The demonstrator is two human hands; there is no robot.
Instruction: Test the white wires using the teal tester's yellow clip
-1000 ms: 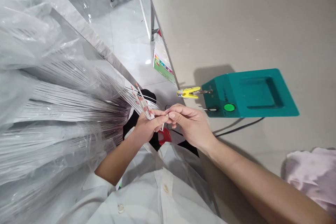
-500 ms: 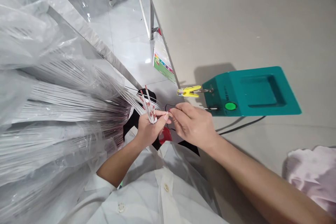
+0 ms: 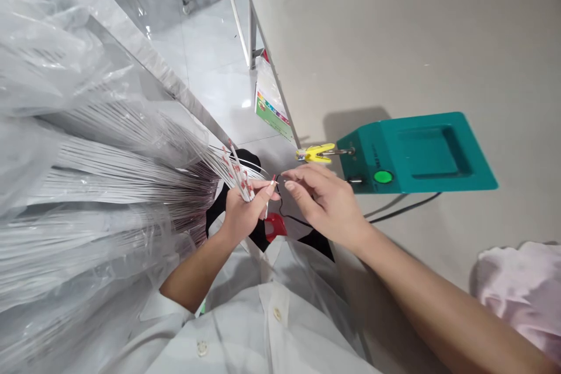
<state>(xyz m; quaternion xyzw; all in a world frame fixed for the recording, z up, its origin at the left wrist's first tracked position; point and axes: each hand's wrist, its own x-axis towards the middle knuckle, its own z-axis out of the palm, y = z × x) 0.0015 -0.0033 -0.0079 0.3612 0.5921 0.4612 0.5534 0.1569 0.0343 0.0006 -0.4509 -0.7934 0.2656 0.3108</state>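
Observation:
My left hand (image 3: 245, 207) is closed around a small bunch of white wires (image 3: 239, 172) with reddish-brown ends pointing up. Between its thumb and forefinger a single wire end with a red tip (image 3: 273, 178) sticks out. My right hand (image 3: 322, 196) is just right of that tip, thumb and forefinger slightly parted, with no object plainly visible between them. Beyond it, a teal device (image 3: 394, 155) with a lit green button (image 3: 383, 177) lies on the table. A yellow clip (image 3: 316, 153) is attached to a metal post on the device's near side.
Long bundles of white wires (image 3: 118, 169), partly under clear plastic, fill the left side. The grey table (image 3: 394, 41) extends to the right, with pink cloth (image 3: 521, 298) at its lower edge. A printed box (image 3: 272, 108) stands on the floor; a black cable (image 3: 405, 209) runs from the device.
My right thumb and forefinger have parted and drawn slightly away from the left fingertips. The left hand has shifted a little left, and the red wire tip now shows.

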